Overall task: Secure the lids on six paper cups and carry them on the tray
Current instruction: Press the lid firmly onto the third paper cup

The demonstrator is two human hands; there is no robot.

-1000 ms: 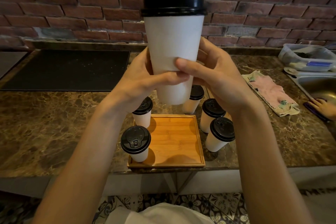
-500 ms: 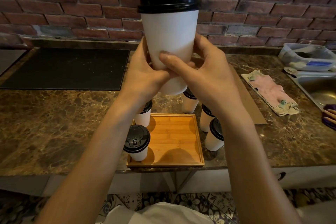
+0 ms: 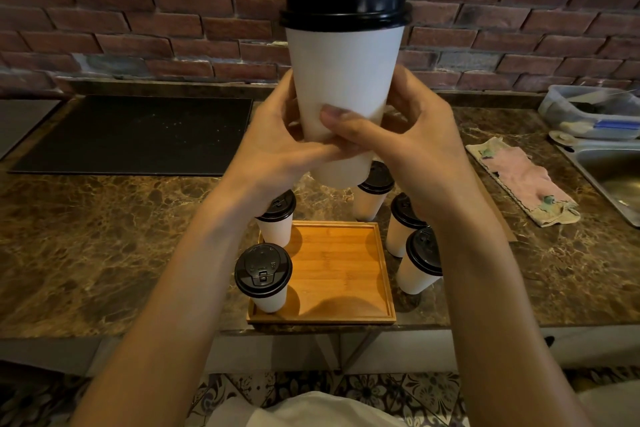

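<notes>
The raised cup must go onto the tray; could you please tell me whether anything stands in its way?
Nothing visible does. The raised cup, gripped by the left hand and right hand, is up in the air; the tray's middle and right are bare. A corner cup stands at its front left.

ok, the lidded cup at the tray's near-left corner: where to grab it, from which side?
Wrap the white paper wall of the cup just under its black lid, coming from the left, over the counter. It stands upright and tapers downward, so the overhanging lid rim should stop slip. Another cup stands close behind it.
</notes>
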